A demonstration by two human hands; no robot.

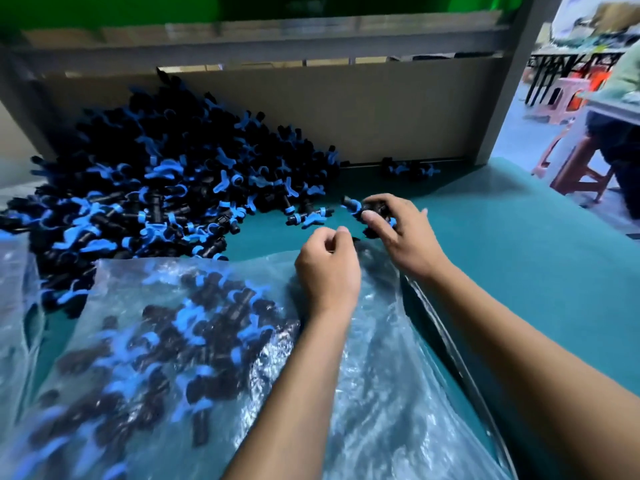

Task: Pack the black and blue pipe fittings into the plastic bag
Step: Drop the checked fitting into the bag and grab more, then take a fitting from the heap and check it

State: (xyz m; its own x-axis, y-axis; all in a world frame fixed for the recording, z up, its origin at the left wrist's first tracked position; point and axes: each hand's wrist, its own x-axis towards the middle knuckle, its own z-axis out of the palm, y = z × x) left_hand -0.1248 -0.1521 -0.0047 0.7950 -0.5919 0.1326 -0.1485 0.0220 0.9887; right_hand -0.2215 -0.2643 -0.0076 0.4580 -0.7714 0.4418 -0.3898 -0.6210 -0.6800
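Note:
A big heap of black and blue pipe fittings lies on the green table at the back left. A clear plastic bag lies in front of me, with several fittings inside its left half. My left hand has its fingers curled at the bag's upper edge; whether it pinches the plastic I cannot tell. My right hand grips a few fittings just beyond the bag's mouth. Two loose fittings lie a little to the left of that hand.
A cardboard wall closes the back of the green table. A few stray fittings sit along its foot. Another plastic bag lies at the far left. To the right stand pink stools and a seated person.

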